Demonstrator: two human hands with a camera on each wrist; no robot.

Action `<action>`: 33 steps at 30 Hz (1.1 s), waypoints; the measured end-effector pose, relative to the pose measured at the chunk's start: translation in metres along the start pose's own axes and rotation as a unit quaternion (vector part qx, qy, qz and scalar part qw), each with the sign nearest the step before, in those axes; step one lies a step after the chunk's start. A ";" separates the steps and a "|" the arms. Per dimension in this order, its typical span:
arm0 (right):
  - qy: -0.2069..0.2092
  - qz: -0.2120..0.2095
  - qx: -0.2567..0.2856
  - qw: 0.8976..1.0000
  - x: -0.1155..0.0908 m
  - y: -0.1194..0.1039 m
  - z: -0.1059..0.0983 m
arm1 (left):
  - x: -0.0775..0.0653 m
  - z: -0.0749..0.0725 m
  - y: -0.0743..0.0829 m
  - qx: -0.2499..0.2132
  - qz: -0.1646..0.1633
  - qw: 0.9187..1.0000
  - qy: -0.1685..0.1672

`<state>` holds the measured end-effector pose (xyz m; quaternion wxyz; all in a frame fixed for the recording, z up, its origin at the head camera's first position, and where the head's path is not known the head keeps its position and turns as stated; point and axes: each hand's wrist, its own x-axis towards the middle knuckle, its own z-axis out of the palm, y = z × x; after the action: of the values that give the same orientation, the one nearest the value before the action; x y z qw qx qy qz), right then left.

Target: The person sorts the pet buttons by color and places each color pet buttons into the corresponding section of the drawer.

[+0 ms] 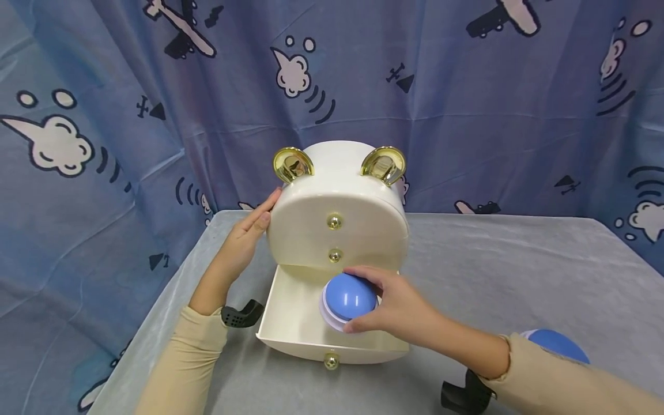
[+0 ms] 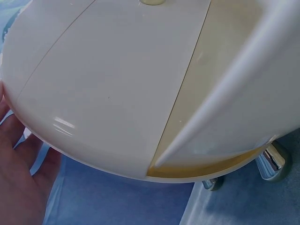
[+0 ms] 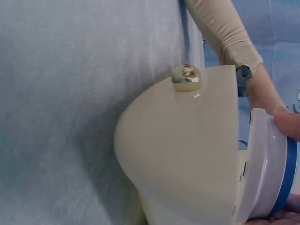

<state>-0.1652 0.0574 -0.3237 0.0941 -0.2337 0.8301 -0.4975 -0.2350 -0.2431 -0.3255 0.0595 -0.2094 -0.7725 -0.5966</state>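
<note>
A white rounded cabinet (image 1: 303, 230) with gold ears and gold knobs stands on the table, its bottom drawer (image 1: 290, 311) pulled out. My left hand (image 1: 241, 242) rests against the cabinet's left side, fingers fairly straight; part of this hand (image 2: 21, 173) also shows along the cabinet edge in the left wrist view. Over the drawer, my right hand (image 1: 396, 302) grips a round object with a shiny blue dome (image 1: 353, 294) and pale lavender base, thumb and fingers on opposite sides. In the right wrist view its slotted base (image 3: 267, 164) appears just above the drawer's rim; whether it touches the drawer I cannot tell.
A second blue-domed object (image 1: 557, 343) lies on the grey cloth-covered table (image 1: 498, 271), partly hidden by the right sleeve. Black wrist mounts (image 1: 242, 314) sit on both forearms. Behind the table hangs a blue patterned curtain (image 1: 441, 144).
</note>
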 end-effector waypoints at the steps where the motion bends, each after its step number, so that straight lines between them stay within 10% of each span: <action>1: 0.000 0.001 -0.001 1.000 0.002 0.001 0.001 | 0.000 0.000 0.000 0.001 0.001 1.000 0.000; 33: 0.046 0.148 0.004 0.988 0.044 0.028 0.041 | 0.000 0.001 0.001 0.004 0.002 1.000 0.005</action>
<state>-0.1963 0.0150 -0.3642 0.1289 -0.0843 0.8572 -0.4914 -0.2345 -0.2420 -0.3250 0.0661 -0.2077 -0.7742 -0.5943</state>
